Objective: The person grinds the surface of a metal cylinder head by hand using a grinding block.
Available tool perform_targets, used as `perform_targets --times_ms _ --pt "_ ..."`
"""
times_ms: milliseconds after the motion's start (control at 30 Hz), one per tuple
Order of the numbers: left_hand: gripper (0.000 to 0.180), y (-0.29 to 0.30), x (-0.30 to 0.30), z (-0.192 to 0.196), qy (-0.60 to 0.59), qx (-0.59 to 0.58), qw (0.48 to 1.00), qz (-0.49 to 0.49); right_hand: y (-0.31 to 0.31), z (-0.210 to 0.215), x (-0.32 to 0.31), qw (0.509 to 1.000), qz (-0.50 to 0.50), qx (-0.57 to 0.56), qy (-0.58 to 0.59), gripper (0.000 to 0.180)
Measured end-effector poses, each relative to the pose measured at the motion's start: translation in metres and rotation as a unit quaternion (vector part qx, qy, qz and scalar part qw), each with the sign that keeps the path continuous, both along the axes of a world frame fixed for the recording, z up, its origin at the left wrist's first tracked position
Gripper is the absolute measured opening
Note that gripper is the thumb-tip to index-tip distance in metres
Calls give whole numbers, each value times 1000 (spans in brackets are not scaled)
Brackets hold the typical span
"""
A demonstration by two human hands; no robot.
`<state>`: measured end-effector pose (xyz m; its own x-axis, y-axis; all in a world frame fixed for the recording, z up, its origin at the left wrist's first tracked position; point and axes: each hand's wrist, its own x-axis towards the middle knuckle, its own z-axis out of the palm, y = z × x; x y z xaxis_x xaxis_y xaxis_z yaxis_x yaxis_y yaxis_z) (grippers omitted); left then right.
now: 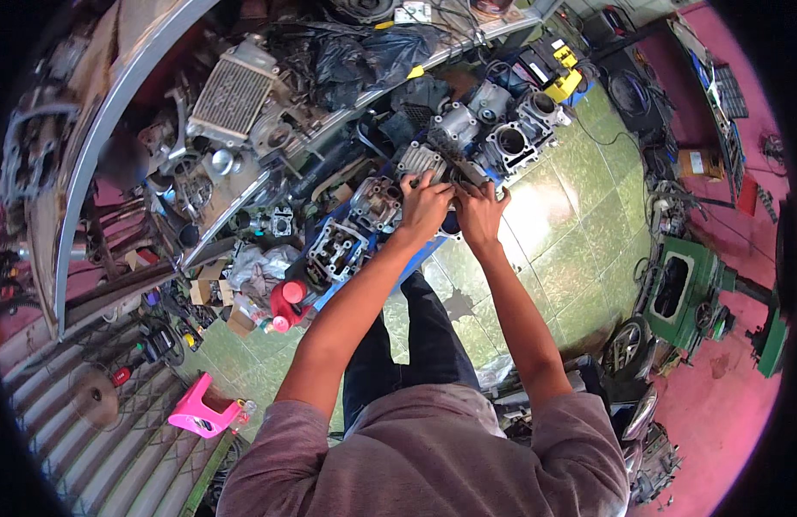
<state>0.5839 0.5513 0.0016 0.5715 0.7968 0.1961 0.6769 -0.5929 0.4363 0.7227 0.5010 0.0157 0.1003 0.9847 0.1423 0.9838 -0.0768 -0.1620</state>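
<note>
Both of my hands are close together over a row of metal engine parts on a low blue bench. My left hand has its fingers bent and closed beside a finned grey cylinder block. Right beside it, my right hand is also closed, with fingers curled down. A dark part lies at the fingertips, and what the fingers hold is too small to make out. Nearby sit a cylinder with a round bore, a brownish cylinder head and an open cylinder head.
A shelf loaded with a radiator and black plastic runs behind the bench. To the left are a red jug and a pink stool. A green machine stands right, across the tiled floor.
</note>
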Motion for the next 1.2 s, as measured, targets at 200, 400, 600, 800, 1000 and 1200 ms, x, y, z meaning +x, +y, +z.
perform_targets --times_ms 200,400,600,800,1000,1200 --pt "26 11 44 -41 16 0 1000 5 16 -25 32 992 -31 -116 -48 38" --pt "26 10 64 -58 39 -14 999 25 19 -53 50 994 -32 -75 -77 36" --pt "26 9 65 -65 26 -30 999 33 19 -67 57 997 -10 -43 -61 32" --pt "26 2 61 -67 2 -37 998 57 18 -66 59 1000 4 -23 11 31" --pt "31 1 42 -46 -25 -48 997 64 11 -38 42 999 22 26 38 29" --pt "39 22 6 -1 0 69 997 21 23 14 19 993 67 90 20 26"
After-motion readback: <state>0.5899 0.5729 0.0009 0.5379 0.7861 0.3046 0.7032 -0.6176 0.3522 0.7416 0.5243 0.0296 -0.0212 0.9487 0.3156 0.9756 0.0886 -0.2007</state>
